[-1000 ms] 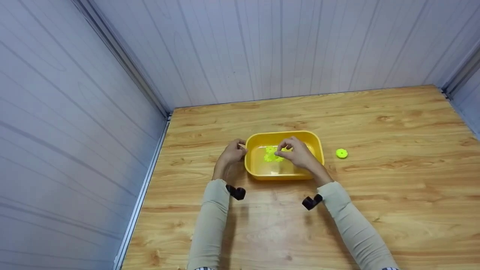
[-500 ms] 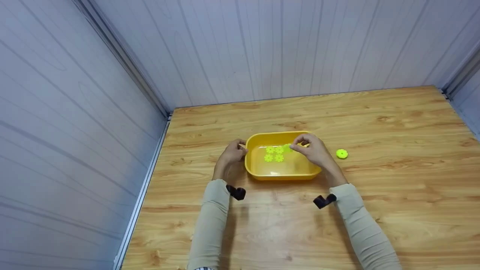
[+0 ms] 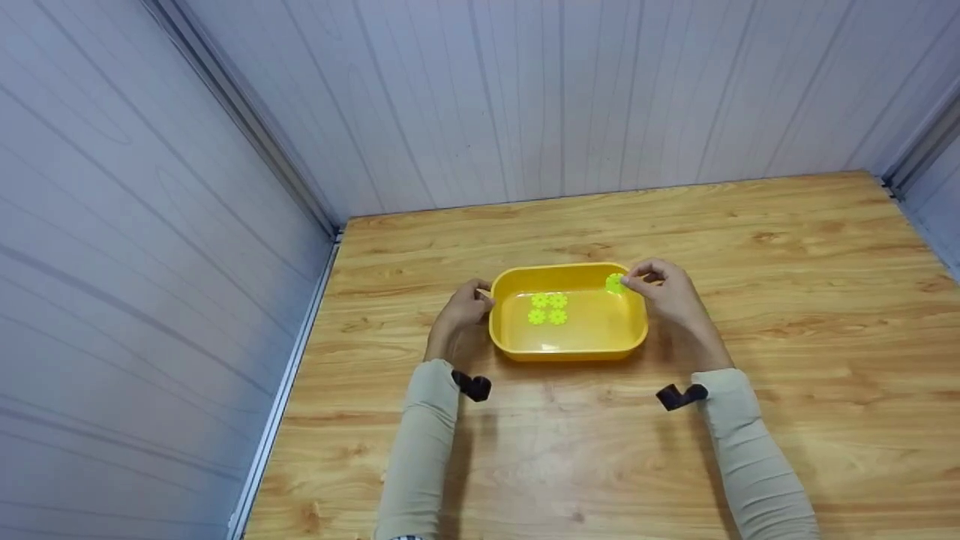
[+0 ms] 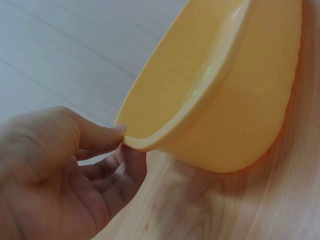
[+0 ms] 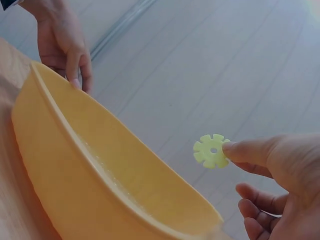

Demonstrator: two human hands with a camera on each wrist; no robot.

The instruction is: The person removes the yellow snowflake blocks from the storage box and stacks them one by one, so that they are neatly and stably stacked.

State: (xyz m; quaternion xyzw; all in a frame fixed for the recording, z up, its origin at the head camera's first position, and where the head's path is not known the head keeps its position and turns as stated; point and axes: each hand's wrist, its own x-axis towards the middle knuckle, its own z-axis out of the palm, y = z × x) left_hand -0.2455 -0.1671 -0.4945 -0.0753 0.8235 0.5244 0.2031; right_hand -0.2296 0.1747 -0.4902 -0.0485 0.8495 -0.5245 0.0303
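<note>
Now, in the head view, the right hand (image 3: 671,292) pinches a flat, notched, lime-yellow plastic disc (image 3: 615,283) at the two o'clock corner of a yellow, rounded-rectangular plastic tub (image 3: 592,321), having shifted from above four matching discs (image 3: 554,303) lying toward nine o'clock inside; it may hide the loose disc seen earlier at three o'clock. The left hand (image 3: 463,306) stays at nine o'clock. The left wrist view shows that hand pinching the tub's rim (image 4: 200,102). In the right wrist view, the pinched disc appears apart from the tub.

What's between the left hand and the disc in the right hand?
In the head view, the yellow tub, with four yellow-green discs lying inside it.
</note>
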